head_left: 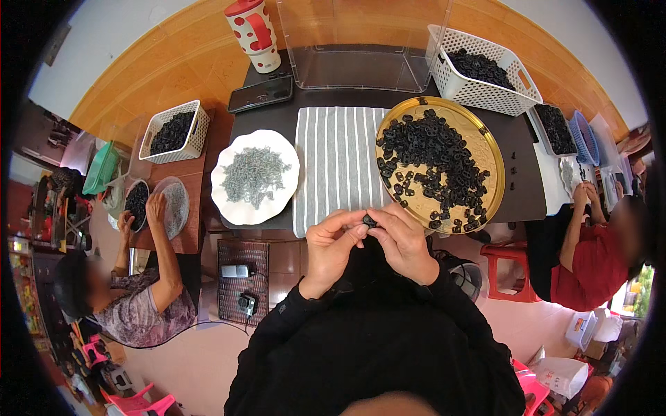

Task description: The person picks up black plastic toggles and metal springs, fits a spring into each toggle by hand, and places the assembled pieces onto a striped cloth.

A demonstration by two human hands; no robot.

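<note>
Close in front of my body, over the near edge of the dark table [513, 194], my two hands meet. A small black plastic part [370, 220] is pinched between the fingertips of my left hand [327, 251] and my right hand [405, 244]. Fingers cover much of it, and any metal piece in it is too small to make out. Just beyond my right hand lies a round gold tray [494, 201] holding a heap of similar black parts [433, 149]. To the left, a white scalloped plate [220, 201] bears a pile of small silvery metal pieces [255, 175].
A grey striped cloth [333, 159] lies between plate and tray. Behind stand a clear plastic box [361, 69], a phone [260, 94], a dotted tumbler [253, 38] and a white basket [479, 93] of black parts. One person [142, 305] works at left, another [590, 256] at right.
</note>
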